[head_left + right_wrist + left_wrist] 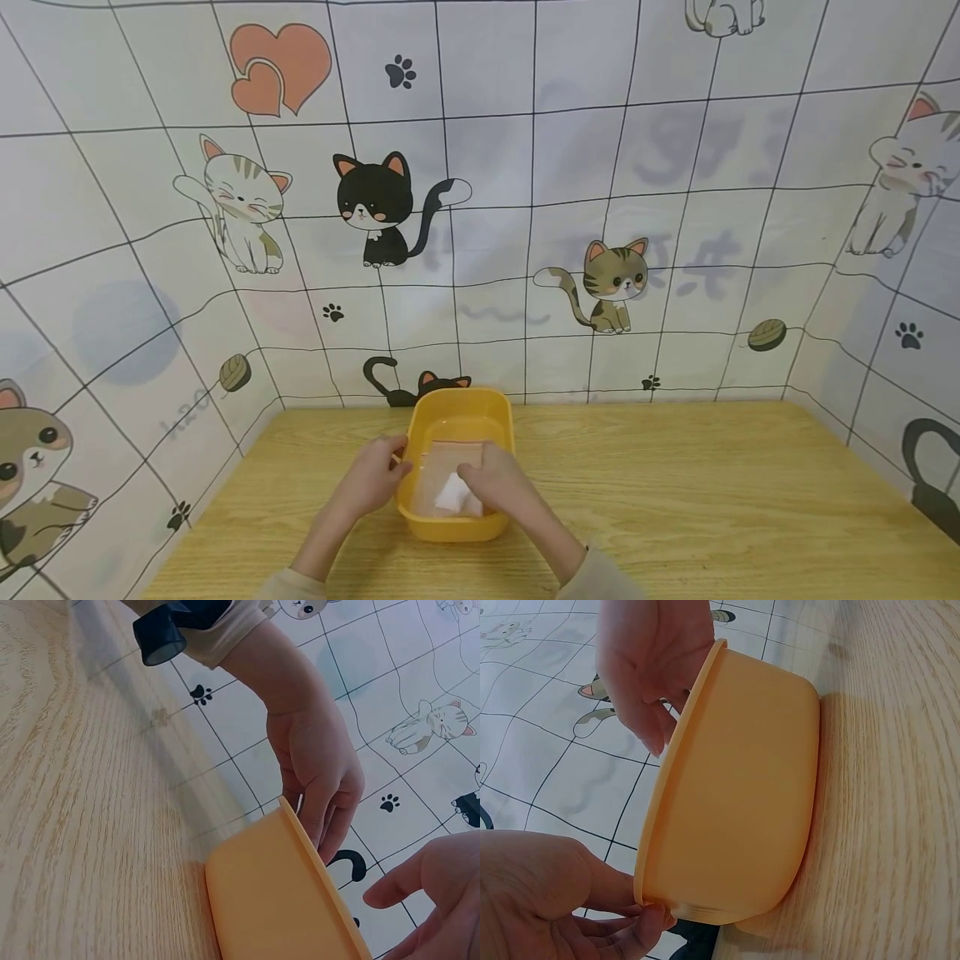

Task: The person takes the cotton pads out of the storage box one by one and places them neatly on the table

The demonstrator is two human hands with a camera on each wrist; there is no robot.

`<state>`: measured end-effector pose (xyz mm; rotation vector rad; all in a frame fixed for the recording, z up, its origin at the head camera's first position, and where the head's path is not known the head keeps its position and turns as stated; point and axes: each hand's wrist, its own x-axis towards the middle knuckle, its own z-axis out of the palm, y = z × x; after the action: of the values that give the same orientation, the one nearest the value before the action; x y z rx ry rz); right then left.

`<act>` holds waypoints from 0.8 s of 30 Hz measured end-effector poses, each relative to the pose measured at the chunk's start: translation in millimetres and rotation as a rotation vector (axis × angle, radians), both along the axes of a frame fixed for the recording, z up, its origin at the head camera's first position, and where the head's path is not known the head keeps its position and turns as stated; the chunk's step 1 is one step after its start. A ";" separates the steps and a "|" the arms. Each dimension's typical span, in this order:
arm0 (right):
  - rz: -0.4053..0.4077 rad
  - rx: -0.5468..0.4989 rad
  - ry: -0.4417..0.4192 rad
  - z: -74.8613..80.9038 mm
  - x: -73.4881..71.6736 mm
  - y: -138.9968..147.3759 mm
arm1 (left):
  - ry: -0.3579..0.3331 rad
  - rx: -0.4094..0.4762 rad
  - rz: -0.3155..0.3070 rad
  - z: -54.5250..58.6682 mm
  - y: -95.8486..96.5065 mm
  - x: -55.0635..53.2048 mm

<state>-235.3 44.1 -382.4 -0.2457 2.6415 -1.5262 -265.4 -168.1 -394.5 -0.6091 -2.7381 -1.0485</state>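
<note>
A yellow plastic basin [452,530] stands on the wooden table. My left hand [377,477] pinches its left rim between thumb and fingers, plain in the left wrist view. Inside the basin lies a flat, pale pinkish piece [445,454] with a reddish top edge, and a white folded piece [453,493] shows at its lower part. My right hand [501,482] reaches over the right rim, above these pieces. In the right wrist view its thumb [397,886] is straight and apart from the fingers, whose ends are partly out of sight.
The wooden table [675,483] extends on both sides of the basin. White walls with a grid and cartoon cats [375,208] rise behind and beside it. A dark strap [184,626] is on the left wrist in the right wrist view.
</note>
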 end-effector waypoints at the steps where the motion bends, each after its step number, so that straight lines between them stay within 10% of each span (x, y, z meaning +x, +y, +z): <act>1: -0.002 -0.019 -0.010 -0.2 0.3 0.0 | -0.004 0.004 0.002 0.2 0.2 0.2; 24: -0.070 -0.133 -0.048 -6.7 -6.0 -0.2 | 0.006 -0.010 0.017 1.8 1.4 1.0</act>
<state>-241.3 43.9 -389.1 -0.1243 2.5414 -1.7096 -264.5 -166.7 -392.7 -0.5878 -2.7402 -1.0287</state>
